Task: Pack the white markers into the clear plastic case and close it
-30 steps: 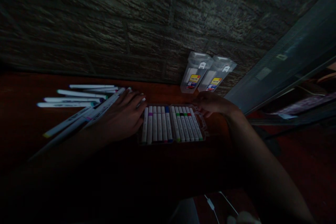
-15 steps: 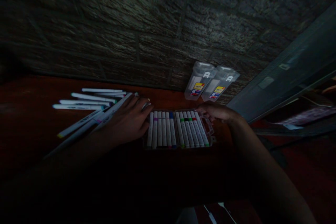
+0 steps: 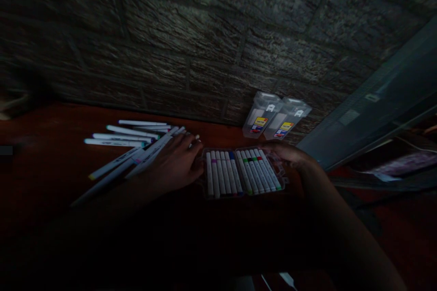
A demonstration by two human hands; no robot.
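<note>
A clear plastic marker case [image 3: 283,181] lies open on the table, both halves filled with a row of white markers [image 3: 223,175] with coloured bands and ends. My right hand [image 3: 285,152] is at the far right corner of the case, its fingers curled on the edge and partly hidden. Left of the case, my left hand [image 3: 180,157] is closed, palm down, with the pale end of a marker [image 3: 197,137] poking out past its fingers. Loose white markers [image 3: 116,142] lie in a scattered pile beside and partly under that hand.
Two clear plastic containers [image 3: 256,116] with yellow labels stand against the stone wall [image 3: 211,27] behind the case. A grey metal frame [image 3: 358,95] slants along the right side. Dim white objects [image 3: 288,279] show at the bottom edge.
The view has shifted, so most things sit lower and further right. The case appears slightly more tilted. Both hands keep about the same places beside it.
</note>
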